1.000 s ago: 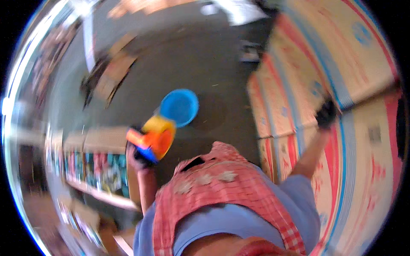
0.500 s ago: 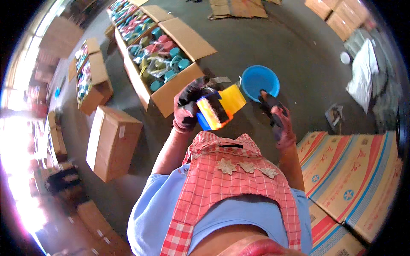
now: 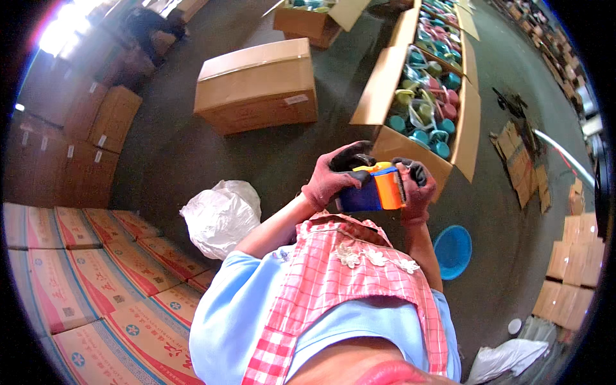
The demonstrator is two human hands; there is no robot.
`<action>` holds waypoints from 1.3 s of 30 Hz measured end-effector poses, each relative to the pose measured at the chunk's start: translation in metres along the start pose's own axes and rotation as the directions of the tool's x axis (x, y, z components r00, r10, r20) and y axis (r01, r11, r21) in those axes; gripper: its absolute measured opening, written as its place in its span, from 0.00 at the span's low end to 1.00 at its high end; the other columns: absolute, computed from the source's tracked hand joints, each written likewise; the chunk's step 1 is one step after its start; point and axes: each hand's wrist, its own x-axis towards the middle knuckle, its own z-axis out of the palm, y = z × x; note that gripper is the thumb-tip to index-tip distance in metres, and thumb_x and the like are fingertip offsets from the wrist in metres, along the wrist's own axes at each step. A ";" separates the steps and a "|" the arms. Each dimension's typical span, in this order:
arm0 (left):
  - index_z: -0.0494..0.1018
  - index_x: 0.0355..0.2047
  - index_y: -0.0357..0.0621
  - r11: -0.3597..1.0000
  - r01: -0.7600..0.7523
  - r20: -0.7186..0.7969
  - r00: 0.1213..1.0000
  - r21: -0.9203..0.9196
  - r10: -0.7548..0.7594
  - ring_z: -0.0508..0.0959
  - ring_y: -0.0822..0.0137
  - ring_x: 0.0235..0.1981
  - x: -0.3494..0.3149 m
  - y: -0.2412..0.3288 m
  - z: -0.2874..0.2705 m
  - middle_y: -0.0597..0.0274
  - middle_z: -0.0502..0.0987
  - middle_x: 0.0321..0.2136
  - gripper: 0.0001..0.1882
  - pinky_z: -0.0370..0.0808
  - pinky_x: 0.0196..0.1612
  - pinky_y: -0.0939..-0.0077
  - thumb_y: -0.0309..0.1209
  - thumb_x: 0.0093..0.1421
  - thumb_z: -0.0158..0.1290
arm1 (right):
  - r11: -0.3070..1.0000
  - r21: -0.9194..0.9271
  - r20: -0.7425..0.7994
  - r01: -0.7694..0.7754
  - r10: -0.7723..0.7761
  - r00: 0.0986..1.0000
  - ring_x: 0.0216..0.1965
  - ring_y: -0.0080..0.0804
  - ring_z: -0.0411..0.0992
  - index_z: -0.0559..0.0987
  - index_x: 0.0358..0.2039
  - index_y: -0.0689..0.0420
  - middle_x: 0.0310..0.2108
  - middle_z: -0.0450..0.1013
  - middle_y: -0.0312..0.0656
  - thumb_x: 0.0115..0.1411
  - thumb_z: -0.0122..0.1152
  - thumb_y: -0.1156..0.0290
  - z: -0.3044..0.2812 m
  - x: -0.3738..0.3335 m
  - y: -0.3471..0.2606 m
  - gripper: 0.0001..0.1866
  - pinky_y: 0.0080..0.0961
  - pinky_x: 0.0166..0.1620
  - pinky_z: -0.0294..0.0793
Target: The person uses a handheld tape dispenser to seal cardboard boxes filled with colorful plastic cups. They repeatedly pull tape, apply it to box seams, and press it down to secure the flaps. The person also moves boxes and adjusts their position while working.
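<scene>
In front of my chest I hold a small blue and orange carton with both hands. My left hand, in a red and black work glove, grips its left side, thumb and fingers around the upper edge. At the right end, the bent fingers of my right hand, gloved alike, press against the carton. A yellow-orange strip shows along its top; whether the flap is fully closed I cannot tell. What lies inside is hidden.
Ahead stands a long open box of colourful lidded cups, some in plastic bags. A closed brown box sits left of it. A white sack and stacked printed cartons lie left; a blue basin sits right.
I have turned left, so the surroundings have swung rightward in view. My right hand has left the blue basin and now grips the carton with my left; its yellow flap no longer stands out.
</scene>
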 end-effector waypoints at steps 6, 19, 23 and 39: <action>0.59 0.54 0.38 0.977 -0.075 -0.257 0.958 0.198 0.126 0.69 0.74 0.43 -0.013 0.043 -0.096 0.63 0.71 0.42 0.45 0.64 0.51 0.78 0.18 0.31 0.63 | 0.983 0.141 0.229 -0.115 0.080 0.970 0.24 0.18 0.65 0.74 0.24 0.61 0.21 0.70 0.31 0.50 0.51 0.76 0.118 0.065 -0.007 0.04 0.17 0.30 0.66; 0.59 0.53 0.38 0.878 0.011 -0.488 0.834 0.478 0.255 0.69 0.73 0.43 0.055 0.167 -0.312 0.63 0.71 0.40 0.45 0.65 0.50 0.78 0.21 0.32 0.66 | 0.823 0.427 0.391 -0.375 0.206 0.897 0.25 0.20 0.69 0.75 0.26 0.59 0.23 0.72 0.35 0.50 0.55 0.75 0.369 0.253 0.038 0.03 0.16 0.30 0.69; 0.60 0.53 0.37 0.863 0.054 -0.534 0.805 0.502 0.260 0.70 0.73 0.42 0.074 0.200 -0.370 0.62 0.71 0.41 0.46 0.66 0.49 0.78 0.27 0.31 0.68 | 0.802 0.376 0.436 -0.465 0.290 0.852 0.27 0.21 0.69 0.73 0.22 0.56 0.25 0.71 0.35 0.49 0.54 0.75 0.439 0.295 0.037 0.01 0.19 0.30 0.70; 0.65 0.51 0.45 0.571 0.368 -0.349 0.925 0.734 -0.148 0.70 0.74 0.29 0.224 0.250 -0.648 0.68 0.70 0.26 0.41 0.69 0.38 0.80 0.21 0.29 0.62 | 0.932 0.128 -0.427 -0.340 0.361 0.829 0.22 0.25 0.68 0.77 0.22 0.57 0.23 0.73 0.36 0.42 0.64 0.72 0.434 0.431 0.200 0.06 0.20 0.29 0.68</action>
